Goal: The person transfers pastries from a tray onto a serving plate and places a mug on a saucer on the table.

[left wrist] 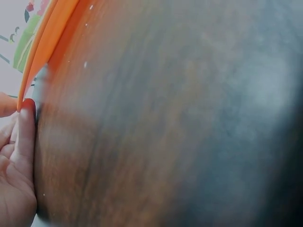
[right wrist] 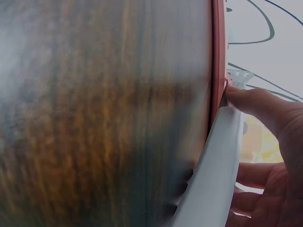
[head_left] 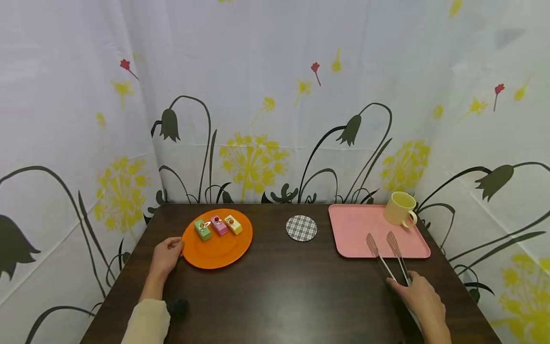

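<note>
An orange plate (head_left: 215,255) lies at the left of the table, bearing a green cake slice (head_left: 202,230), a purple one (head_left: 219,225) and a yellow one (head_left: 233,224). My left hand (head_left: 166,257) pinches the plate's left rim between thumb and finger; in the left wrist view the pinched orange rim (left wrist: 40,52) is seen edge-on. At the right, my right hand (head_left: 418,296) grips metal tongs (head_left: 402,265), whose slotted tips stand apart over the near edge of a pink tray (head_left: 356,234). The right wrist view shows a tong arm (right wrist: 210,165) beside the thumb.
A yellow mug (head_left: 398,209) stands on the tray's far right part. Between plate and tray lies a round checked coaster (head_left: 301,228). A flowered curtain (head_left: 275,119) hangs behind the dark wooden table (head_left: 283,296) and along both its sides.
</note>
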`<state>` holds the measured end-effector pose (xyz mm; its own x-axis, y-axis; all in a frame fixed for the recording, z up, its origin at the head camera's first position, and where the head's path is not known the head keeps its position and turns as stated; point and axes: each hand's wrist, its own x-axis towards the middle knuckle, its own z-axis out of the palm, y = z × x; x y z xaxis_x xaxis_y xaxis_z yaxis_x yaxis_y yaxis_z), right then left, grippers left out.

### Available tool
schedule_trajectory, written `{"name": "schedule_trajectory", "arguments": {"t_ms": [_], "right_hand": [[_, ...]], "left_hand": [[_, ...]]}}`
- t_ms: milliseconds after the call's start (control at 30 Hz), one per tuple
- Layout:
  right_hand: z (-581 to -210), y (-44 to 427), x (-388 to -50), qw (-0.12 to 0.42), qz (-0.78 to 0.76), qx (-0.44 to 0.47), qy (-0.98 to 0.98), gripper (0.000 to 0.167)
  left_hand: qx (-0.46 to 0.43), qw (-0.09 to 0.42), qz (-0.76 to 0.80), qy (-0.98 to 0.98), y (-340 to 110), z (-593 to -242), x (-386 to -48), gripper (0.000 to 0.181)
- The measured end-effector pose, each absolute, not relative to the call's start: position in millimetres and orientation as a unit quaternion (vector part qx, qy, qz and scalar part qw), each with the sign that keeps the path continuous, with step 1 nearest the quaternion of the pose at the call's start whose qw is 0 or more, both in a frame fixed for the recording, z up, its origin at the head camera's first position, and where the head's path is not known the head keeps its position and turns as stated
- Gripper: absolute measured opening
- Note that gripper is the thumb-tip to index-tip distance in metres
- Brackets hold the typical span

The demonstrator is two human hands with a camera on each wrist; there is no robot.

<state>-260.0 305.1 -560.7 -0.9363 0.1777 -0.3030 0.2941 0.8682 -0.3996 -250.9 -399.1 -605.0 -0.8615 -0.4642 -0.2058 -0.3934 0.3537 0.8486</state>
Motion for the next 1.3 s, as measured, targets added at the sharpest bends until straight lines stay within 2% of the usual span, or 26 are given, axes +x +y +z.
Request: {"name": "schedule_trajectory", "arguments": {"t_ms": [367,567,933,1100,1300], "right_hand": [[-557,308,-259,0.144,-0.23,0.133,0.953,0.116],[-554,312,-261,0.144,-0.24,0.15,0.948,0.118],[-550,318,-268,0.121,-0.238,0.153,0.951,0.113],[-540,323,-276,0.088,-0.244,0.138,0.956,0.103],[-525,331,-291,0.029,-0.256,0.124,0.958,0.084]], "left_hand": [[0.273,0.027,-0.531,-0.802,-384,-589,-244,0.058],[0.271,0.022,-0.541,-0.796,-372,-577,-244,0.066],[0.269,0.061,-0.428,-0.861,-336,-547,-261,0.062],[0.216,0.06,-0.435,-0.872,-313,-530,-275,0.061],[0.127,0.023,-0.483,-0.866,-273,-509,-296,0.057]]}}
